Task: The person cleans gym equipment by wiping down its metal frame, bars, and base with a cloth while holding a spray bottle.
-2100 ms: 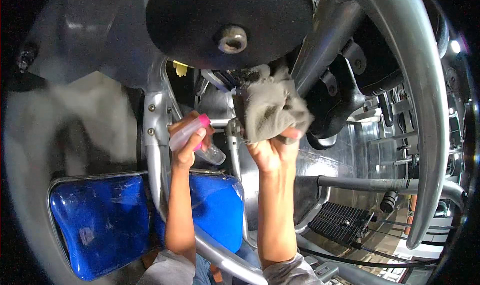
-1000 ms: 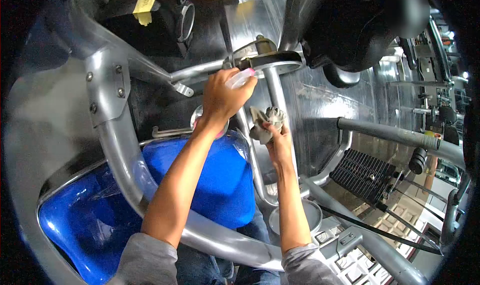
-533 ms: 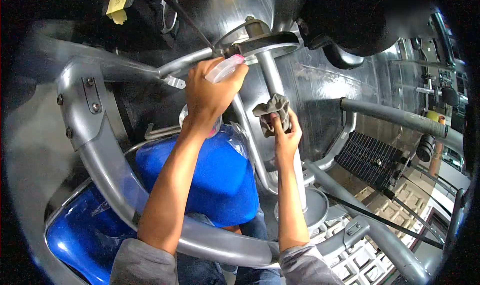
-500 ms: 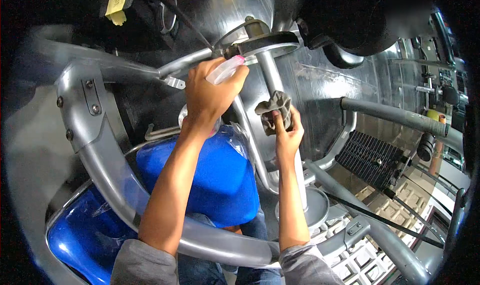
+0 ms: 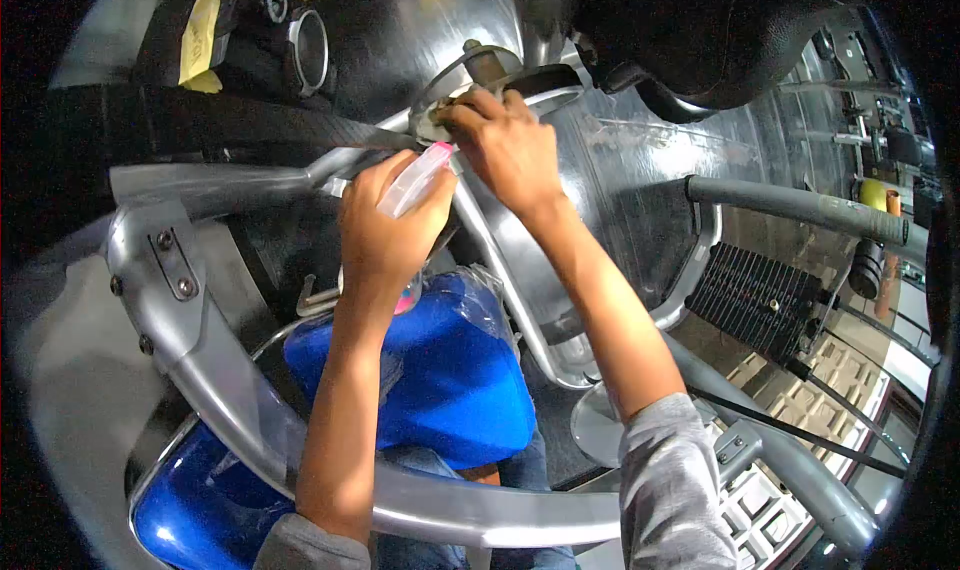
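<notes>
My left hand (image 5: pixel 388 220) is wrapped round a spray bottle with a clear trigger head (image 5: pixel 415 182) and a pink nozzle tip. Most of its body is hidden behind the hand and wrist. Up and to the right, my right hand (image 5: pixel 508 145) presses a grey-brown cloth (image 5: pixel 430 124) against the metal frame, just beside a round disc-shaped part (image 5: pixel 548 82). The fingers cover much of the cloth. The nozzle points towards this spot, a short way below the right hand.
A blue padded seat (image 5: pixel 450 370) with torn clear plastic lies below my arms. A thick curved grey tube (image 5: pixel 480 498) crosses in front of me. Dark padding (image 5: pixel 720 30) overhangs the upper right. A black ribbed footplate (image 5: pixel 755 300) stands at the right.
My right hand has moved up and left with the cloth, from the upright silver tube to the frame beside the disc. My left hand has shifted slightly down and left.
</notes>
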Action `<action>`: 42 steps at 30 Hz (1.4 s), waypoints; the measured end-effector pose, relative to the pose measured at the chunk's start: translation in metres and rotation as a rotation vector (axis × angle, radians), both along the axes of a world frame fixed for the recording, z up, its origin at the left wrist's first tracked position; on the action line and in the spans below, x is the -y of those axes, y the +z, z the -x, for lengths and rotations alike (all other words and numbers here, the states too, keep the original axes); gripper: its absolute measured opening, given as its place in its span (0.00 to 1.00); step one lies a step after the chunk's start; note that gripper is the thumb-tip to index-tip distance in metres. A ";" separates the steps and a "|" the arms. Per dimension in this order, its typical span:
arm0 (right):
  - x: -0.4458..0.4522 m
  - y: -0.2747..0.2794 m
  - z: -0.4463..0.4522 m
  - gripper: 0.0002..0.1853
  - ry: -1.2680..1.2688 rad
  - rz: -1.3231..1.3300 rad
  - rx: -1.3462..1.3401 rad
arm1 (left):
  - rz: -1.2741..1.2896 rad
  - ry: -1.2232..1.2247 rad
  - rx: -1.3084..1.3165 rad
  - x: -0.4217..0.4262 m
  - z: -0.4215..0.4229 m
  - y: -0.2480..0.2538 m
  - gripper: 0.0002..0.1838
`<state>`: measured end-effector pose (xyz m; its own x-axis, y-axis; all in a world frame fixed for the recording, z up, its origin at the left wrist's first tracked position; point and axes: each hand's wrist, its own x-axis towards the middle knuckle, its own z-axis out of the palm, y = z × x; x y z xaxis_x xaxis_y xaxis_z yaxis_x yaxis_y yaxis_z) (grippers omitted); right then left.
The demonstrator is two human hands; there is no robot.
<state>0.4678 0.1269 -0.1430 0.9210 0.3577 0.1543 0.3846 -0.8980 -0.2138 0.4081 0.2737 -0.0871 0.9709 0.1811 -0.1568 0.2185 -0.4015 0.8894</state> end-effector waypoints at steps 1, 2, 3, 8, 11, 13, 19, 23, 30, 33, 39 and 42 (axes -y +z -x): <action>0.011 0.000 -0.003 0.19 -0.012 -0.038 0.044 | 0.000 -0.006 0.000 0.001 -0.001 -0.001 0.11; 0.021 -0.001 -0.006 0.18 -0.023 -0.076 0.085 | 0.050 0.021 0.002 0.001 0.001 -0.003 0.10; 0.032 -0.001 -0.010 0.18 -0.026 -0.076 0.083 | 0.099 0.049 0.005 0.001 0.002 -0.005 0.10; 0.092 -0.010 -0.039 0.17 -0.408 -0.233 0.023 | 0.036 -0.001 -0.031 0.001 0.003 -0.008 0.11; 0.085 -0.022 -0.038 0.21 -0.395 -0.175 0.058 | 0.078 -0.021 -0.033 0.004 0.002 0.000 0.10; 0.057 -0.018 -0.028 0.24 -0.429 -0.231 0.223 | 0.141 -0.048 -0.059 0.004 0.001 0.004 0.10; 0.029 -0.014 -0.020 0.16 -0.222 -0.373 0.289 | 0.155 -0.010 0.008 0.004 0.004 -0.006 0.10; 0.014 -0.015 -0.001 0.22 -0.032 -0.249 -0.001 | 0.149 -0.008 -0.051 0.003 0.002 -0.001 0.11; 0.081 -0.023 -0.040 0.15 -0.206 -0.373 0.175 | 0.151 0.007 -0.068 0.006 0.003 -0.001 0.12; 0.099 -0.037 -0.044 0.14 -0.477 -0.526 0.071 | 0.153 0.003 -0.121 0.007 0.003 0.001 0.11; 0.072 -0.032 -0.030 0.17 -0.200 -0.521 0.140 | 0.026 0.060 -0.016 0.006 0.012 -0.031 0.10; 0.067 -0.027 -0.020 0.19 -0.137 -0.502 0.125 | 0.036 0.074 -0.001 0.006 0.012 -0.027 0.10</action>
